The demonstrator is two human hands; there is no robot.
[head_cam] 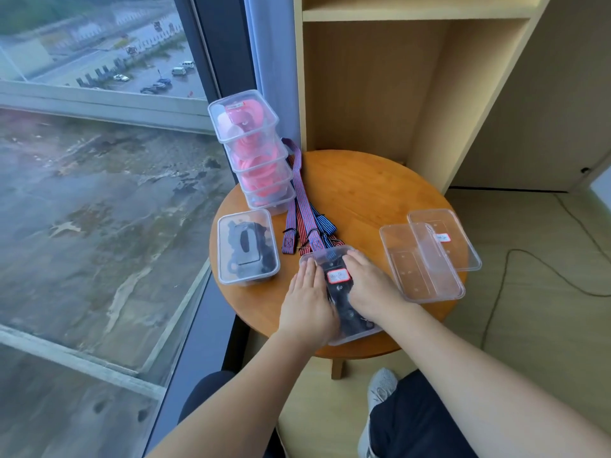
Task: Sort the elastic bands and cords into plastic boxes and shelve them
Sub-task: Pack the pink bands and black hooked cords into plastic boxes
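A left grip [309, 294] and a right grip [370, 285], both released with fingers flat, press down on a lidded plastic box [334, 256] of black cords. Between them sits its red-edged label [338, 276], the writing illegible. Striped elastic bands [302, 213] lie just beyond the grips on the round wooden worktop [363, 200], between window [99, 193] and shelf unit [380, 94].

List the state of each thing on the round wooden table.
Clear plastic box of black bands under both hands: lid on.
Left hand: flat, pressing that lid.
Right hand: flat, pressing that lid.
Second clear box of black bands: apparently lidded.
Stack of clear boxes of pink bands: top one lidded.
Two clear loose lids: overlapping, unused.
Red-and-blue striped straps: loose, unboxed.
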